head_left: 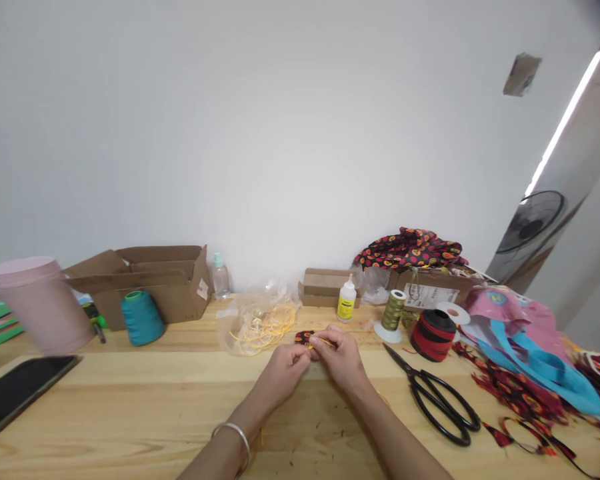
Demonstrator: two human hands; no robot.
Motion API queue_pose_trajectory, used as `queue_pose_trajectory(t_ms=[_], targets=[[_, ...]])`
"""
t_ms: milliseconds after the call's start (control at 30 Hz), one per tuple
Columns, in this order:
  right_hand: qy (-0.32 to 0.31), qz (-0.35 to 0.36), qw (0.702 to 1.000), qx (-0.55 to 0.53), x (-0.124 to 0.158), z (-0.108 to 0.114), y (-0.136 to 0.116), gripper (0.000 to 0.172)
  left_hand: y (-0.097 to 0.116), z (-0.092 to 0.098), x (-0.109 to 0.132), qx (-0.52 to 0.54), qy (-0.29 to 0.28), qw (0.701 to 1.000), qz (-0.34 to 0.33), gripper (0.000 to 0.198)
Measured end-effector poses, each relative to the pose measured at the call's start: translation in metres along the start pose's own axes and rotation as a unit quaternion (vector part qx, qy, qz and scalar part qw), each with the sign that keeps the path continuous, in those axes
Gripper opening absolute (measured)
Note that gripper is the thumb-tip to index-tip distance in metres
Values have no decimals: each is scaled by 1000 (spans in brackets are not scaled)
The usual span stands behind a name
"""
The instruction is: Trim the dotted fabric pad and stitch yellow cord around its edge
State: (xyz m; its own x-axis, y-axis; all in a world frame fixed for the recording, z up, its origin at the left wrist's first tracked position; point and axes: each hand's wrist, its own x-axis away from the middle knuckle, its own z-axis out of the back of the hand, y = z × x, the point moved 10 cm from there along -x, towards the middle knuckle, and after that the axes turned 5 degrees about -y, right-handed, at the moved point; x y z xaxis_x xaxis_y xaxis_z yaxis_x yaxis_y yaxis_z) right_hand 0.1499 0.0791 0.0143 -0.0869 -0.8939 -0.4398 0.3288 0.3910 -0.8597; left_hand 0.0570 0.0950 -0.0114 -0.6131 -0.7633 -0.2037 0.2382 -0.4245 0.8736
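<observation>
Both hands meet over the middle of the wooden table. Between them is a small piece of dark patterned fabric point(304, 338) with red and yellow print. My left hand point(286, 367), below a silver bangle, is closed with its fingertips pinching the fabric's lower edge. My right hand point(341, 359) is closed too, thumb and forefinger pinched on a thin yellow cord point(326, 343) against the fabric. The fingers hide most of the cord's path. Just beyond the hands lies a clear plastic bag point(265, 323) with more yellow cord.
Black scissors point(437, 397) lie right of my right hand. Behind them stand a glue bottle point(347, 301), an olive thread spool point(393, 312) and a red-black ribbon roll point(433, 335). Leftward are a teal thread cone point(141, 319), cardboard box point(155, 293), pink bin point(43, 307) and phone point(23, 393).
</observation>
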Motion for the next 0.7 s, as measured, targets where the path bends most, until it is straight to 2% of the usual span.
queue_pose_trajectory(t_ms=[167, 333, 467, 600, 700], targets=[[-11, -4, 1000, 12, -1, -2, 3, 15, -6, 12, 1, 26, 54, 998, 19, 25], [6, 11, 1000, 20, -1, 0, 5, 13, -20, 17, 2, 86, 82, 992, 44, 18], [20, 10, 1000, 17, -1, 2, 5, 13, -24, 27, 4, 74, 134, 987, 55, 20], [15, 25, 999, 22, -1, 2, -1, 12, -13, 29, 2, 65, 126, 990, 18, 20], [12, 35, 999, 29, 0, 1, -5, 13, -14, 26, 2, 87, 113, 990, 23, 23]])
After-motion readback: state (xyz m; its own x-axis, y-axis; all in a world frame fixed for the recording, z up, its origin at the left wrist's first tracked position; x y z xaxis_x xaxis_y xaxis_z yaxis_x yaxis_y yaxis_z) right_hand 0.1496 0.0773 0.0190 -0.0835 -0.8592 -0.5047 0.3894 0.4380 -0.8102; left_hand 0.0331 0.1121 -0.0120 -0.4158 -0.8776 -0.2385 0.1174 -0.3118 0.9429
